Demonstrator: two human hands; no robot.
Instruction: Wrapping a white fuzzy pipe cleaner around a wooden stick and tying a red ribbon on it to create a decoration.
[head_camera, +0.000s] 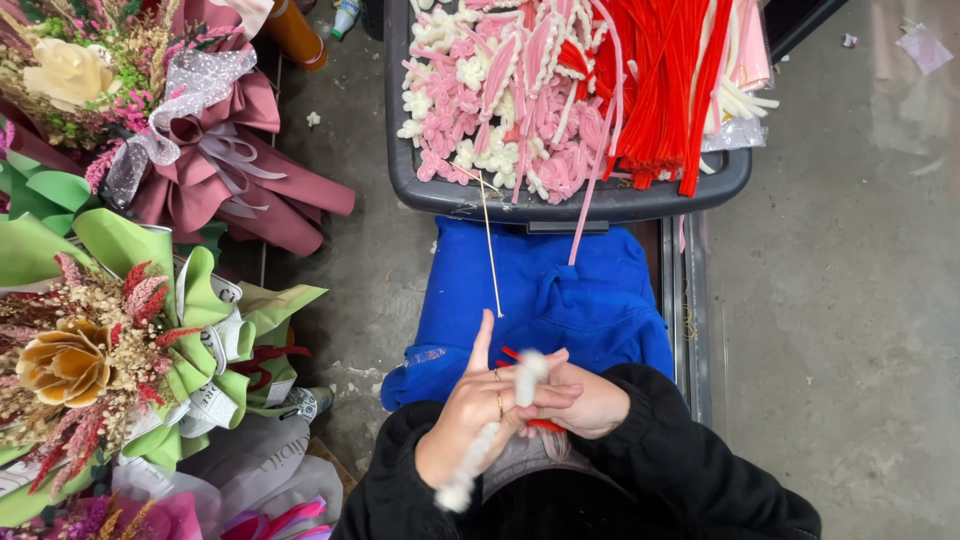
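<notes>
Bare concrete floor all round, wrapped bouquets crowding nine o'clock, and at twelve o'clock a grey tray heaped with pink, white and red fuzzy stems (a thin stick pokes out of it) above blue cloth. Low centre, the left hand is closed on a white fuzzy stem, index finger raised; the right hand, touching it at three o'clock, pinches a red stem.
</notes>
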